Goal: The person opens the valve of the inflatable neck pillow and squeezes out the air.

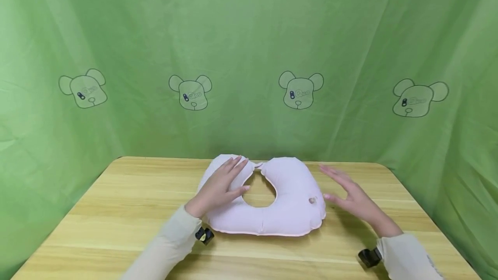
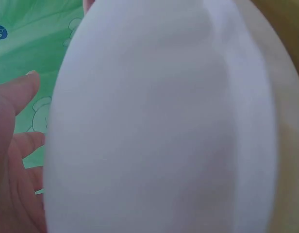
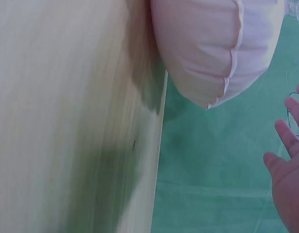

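Note:
A pale pink U-shaped inflatable neck pillow (image 1: 293, 185) lies puffed up on the wooden table, its two ends meeting at the far side by a small strap. My left hand (image 1: 221, 182) is over the pillow's left arm with fingers extended and thumb spread. In the left wrist view the pillow's side (image 2: 149, 126) fills most of the picture. To the right of the pillow, my right hand (image 1: 352, 195) hovers with straight, spread fingers, apart from it. A clear valve (image 1: 313, 200) shows on the pillow's right side. The right wrist view shows the seamed pillow edge (image 3: 217, 53) and the spread fingers (image 3: 288, 138).
The light wooden table (image 1: 116, 211) has rounded far corners. Behind and beside it hangs a green curtain (image 1: 241, 33) printed with bear heads. Black wrist cameras (image 1: 368, 257) sit on both sleeves.

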Available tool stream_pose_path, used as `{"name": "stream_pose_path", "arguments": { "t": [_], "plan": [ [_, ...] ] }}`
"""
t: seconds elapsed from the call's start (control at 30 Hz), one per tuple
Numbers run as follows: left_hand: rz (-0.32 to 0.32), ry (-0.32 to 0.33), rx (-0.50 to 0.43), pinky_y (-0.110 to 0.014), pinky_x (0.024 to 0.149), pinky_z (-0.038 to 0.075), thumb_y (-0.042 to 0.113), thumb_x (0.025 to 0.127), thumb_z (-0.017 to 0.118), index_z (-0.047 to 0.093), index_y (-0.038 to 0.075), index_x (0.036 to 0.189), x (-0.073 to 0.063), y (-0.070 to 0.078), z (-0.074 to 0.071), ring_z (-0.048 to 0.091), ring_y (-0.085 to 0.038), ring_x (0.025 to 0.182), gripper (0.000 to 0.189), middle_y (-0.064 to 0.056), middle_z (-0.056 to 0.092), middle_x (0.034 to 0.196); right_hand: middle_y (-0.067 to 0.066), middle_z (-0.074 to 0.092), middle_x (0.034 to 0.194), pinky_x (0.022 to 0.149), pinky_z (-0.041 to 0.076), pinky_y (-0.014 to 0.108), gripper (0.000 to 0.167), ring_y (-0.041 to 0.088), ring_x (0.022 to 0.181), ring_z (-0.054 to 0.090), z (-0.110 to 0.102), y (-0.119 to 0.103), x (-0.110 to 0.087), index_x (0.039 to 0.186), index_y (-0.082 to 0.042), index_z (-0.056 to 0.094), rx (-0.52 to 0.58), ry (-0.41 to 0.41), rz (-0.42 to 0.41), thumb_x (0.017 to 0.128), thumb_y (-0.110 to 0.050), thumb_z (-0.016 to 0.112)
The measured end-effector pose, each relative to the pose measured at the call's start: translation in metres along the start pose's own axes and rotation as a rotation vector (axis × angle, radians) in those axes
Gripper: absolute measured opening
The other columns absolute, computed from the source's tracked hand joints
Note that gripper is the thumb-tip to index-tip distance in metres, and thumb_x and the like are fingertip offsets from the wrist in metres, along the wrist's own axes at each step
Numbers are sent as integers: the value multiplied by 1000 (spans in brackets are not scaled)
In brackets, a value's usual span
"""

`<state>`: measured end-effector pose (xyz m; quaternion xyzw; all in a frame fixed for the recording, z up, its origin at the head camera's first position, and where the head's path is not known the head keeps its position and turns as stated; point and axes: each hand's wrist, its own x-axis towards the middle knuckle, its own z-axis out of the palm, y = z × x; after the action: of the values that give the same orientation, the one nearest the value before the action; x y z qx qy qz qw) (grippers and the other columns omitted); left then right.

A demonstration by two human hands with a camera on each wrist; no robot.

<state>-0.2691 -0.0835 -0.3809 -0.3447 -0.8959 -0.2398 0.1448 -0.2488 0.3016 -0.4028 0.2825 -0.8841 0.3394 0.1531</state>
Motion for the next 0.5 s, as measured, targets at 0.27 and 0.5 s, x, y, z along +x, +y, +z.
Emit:
{"name": "stream_pose_path", "arguments": {
  "t": [0.27, 0.5],
  "plan": [
    [30, -41, -23, -50, 112, 23, 43, 91, 58, 30, 9, 148, 6, 12, 10, 25, -36, 139, 72, -14, 27, 153, 11, 45, 143, 94, 28, 72, 67, 6, 131, 34, 5, -3, 0, 139, -17, 47, 16, 11, -21, 79, -12, 74],
    [72, -35, -64, -48, 112, 25, 41, 90, 61, 29, 10, 148, 11, 21, 17, 26, -32, 139, 73, -13, 30, 152, 13, 48, 139, 97, 32, 66, 66, -8, 125, 33, 7, -7, 1, 137, -16, 50, 58, 19, -4, 77, -11, 77]
  ]
}}
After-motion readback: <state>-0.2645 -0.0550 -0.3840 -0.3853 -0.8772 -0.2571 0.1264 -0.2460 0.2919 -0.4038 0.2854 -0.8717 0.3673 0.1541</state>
